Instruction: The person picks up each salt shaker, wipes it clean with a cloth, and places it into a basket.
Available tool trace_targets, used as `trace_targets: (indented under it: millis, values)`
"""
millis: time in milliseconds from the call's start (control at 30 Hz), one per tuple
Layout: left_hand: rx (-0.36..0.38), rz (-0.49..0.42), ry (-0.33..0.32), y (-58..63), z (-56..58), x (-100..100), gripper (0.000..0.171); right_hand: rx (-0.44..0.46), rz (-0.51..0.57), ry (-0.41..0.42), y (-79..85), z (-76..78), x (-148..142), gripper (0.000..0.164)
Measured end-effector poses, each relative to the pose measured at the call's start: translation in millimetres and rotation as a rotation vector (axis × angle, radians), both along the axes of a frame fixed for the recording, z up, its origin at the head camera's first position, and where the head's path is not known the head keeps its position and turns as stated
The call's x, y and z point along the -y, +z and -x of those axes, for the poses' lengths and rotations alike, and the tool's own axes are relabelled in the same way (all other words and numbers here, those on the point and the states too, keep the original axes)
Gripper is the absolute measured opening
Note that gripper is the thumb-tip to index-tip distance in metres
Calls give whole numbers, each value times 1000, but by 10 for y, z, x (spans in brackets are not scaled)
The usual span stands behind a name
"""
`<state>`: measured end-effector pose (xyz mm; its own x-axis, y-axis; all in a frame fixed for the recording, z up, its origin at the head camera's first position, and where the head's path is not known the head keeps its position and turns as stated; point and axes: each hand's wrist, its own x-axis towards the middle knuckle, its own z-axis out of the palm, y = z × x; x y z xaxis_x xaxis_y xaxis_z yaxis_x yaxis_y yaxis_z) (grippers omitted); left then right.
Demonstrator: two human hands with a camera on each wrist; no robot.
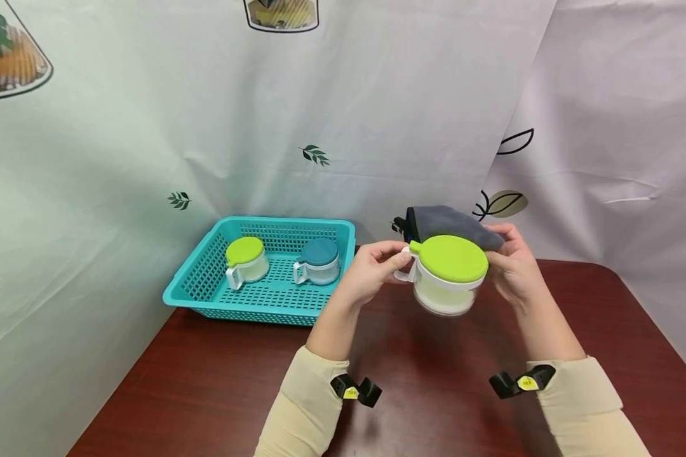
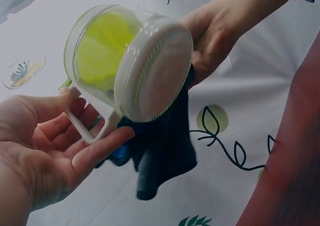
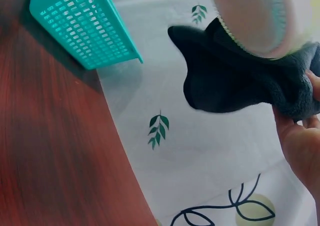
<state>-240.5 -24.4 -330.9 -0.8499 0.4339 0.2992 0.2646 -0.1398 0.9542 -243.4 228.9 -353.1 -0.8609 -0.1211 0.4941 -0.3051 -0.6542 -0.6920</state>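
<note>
My left hand [image 1: 373, 271] grips the white handle [image 2: 85, 121] of a clear seasoning jar [image 1: 444, 297] with a lime-green lid [image 1: 454, 259]. The jar is held above the table, and its pale base [image 2: 162, 76] faces the left wrist camera. With its fingers and thumb, my right hand [image 1: 514, 266] holds a dark grey cloth [image 1: 448, 222] at the jar's far right side. In the right wrist view the cloth [image 3: 235, 76] hangs beside the jar's base, its end loose. Whether cloth and jar touch is hard to tell.
On the left of the dark red table [image 1: 251, 387] stands a turquoise plastic basket [image 1: 246, 312]. Inside are a green-lidded jar [image 1: 254, 268] and a blue-lidded jar [image 1: 322, 273], both with white handles. A printed white curtain [image 1: 411, 114] hangs behind the table.
</note>
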Motion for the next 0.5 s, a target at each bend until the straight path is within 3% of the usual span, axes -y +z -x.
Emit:
trace_targets:
  millis: [133,333,500]
  values:
    - [18,-34,62,-7,17,46,27,-8,25,26,-6,-28,-71,41]
    - [20,-36,175,-24,69,143,27,-97,118,193,-43,-74,-257,43]
    - [24,-63,183,-17,82,177,27,-130,137,280,-67,-104,-349,42]
